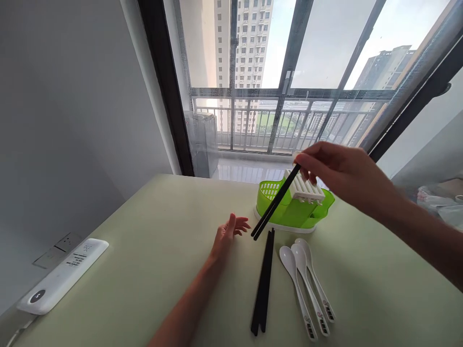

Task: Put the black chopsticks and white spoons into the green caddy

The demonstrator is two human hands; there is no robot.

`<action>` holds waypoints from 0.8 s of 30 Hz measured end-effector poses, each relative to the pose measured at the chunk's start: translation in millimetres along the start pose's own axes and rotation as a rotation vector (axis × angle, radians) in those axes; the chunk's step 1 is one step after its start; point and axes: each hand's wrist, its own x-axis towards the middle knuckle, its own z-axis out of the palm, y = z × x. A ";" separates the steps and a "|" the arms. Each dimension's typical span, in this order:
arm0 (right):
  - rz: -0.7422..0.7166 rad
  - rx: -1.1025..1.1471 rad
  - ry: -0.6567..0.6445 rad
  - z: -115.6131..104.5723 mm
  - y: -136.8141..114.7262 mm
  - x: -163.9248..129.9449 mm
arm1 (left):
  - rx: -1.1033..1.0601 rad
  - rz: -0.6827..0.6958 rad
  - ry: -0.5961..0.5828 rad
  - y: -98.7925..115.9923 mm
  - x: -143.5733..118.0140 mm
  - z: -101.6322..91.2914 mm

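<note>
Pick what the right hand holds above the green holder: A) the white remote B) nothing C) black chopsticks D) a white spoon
C: the right hand pinches black chopsticks by their top end, tilted over the green holder; the white spoons lie on the table.

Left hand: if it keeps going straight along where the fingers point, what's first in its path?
Likely the green cutlery holder. The left hand lies open, fingers aimed right and slightly away; the tips of the held black chopsticks hang just ahead, though depth is unclear.

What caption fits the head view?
Right hand lifts black chopsticks over green plastic cutlery holder; open left hand rests nearby.
</note>
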 end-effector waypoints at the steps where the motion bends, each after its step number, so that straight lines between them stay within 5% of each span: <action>1: 0.010 -0.015 0.044 -8.1 -3.8 8.6 | -0.055 -0.012 0.039 -1.2 1.6 -2.0; 8: 0.008 -0.159 0.240 -36.2 1.3 52.7 | -0.198 -0.050 0.083 -3.6 0.8 -3.6; 24: 0.065 -0.057 -0.132 28.9 121.7 92.4 | -0.224 -0.086 0.082 -6.7 3.2 -5.0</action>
